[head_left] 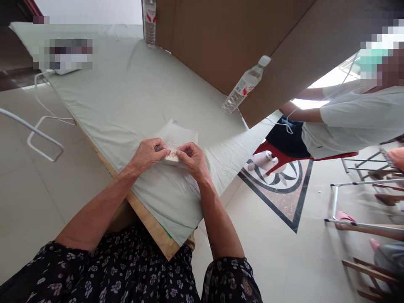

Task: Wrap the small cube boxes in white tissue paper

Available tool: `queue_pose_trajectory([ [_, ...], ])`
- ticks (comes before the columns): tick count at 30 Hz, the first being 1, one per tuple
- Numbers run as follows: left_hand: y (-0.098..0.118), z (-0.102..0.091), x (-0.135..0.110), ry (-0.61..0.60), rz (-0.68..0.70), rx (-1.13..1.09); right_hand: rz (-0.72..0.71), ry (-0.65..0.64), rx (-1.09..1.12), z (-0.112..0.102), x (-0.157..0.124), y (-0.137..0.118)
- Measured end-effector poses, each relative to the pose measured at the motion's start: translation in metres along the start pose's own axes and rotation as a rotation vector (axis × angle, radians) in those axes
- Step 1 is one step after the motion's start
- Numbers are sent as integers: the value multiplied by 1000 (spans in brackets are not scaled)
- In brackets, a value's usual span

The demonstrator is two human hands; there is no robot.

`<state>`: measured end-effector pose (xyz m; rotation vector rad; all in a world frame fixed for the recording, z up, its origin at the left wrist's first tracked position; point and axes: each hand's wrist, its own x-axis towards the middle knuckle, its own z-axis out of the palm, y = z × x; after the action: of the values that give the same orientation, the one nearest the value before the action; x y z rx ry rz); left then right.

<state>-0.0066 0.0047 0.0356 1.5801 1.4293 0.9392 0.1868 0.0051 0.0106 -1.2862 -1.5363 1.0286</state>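
Observation:
A clear plastic bag [179, 134] lies on the cloth-covered table near its front corner. At the bag's near side, a small pale block-like thing [173, 158] shows between my fingers; its kind is unclear. My left hand [150, 152] is closed, thumb and forefinger pinching the bag's near edge. From the other side, my right hand [193, 158] pinches the same edge, its fingertips close to the left ones. Small reddish marks show between the two thumbs. My fingers hide part of the bag and the block.
A tall brown cardboard panel [208, 38] stands across the table, with a water bottle [244, 86] leaning by its near end and another bottle [150, 23] farther back. A white device [67, 63] sits at the far left. At right, a person in a white shirt [356, 118] sits on a red chair [292, 158].

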Motion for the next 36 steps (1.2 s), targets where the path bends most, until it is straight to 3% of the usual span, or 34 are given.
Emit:
queue_pose_trajectory([
  [5, 1, 1, 2, -17, -30, -6, -274, 328, -440, -10, -22, -24],
  [6, 1, 1, 3, -25, -24, -11, -328, 340, -516, -10, -29, -30],
  [10, 0, 2, 3, -31, -6, -18, -448, 24, -658, 4, -42, -39],
  [12, -2, -2, 2, -20, 13, 4, -458, -60, -706, 13, -40, -33],
  [16, -6, -17, -5, 24, 46, 97, -458, -59, -791, 21, -33, -23],
  [19, -10, -26, -8, 47, -4, 222, -471, -80, -874, 21, -31, -24],
  [27, -15, -26, -14, 187, -127, 536, -519, -128, -1028, 22, -23, -29],
  [32, -6, -32, -12, 87, -288, 573, -517, -172, -1068, 21, -19, -33],
  [36, -4, -32, -4, 76, -313, 645, -495, -199, -1118, 20, -19, -38],
])
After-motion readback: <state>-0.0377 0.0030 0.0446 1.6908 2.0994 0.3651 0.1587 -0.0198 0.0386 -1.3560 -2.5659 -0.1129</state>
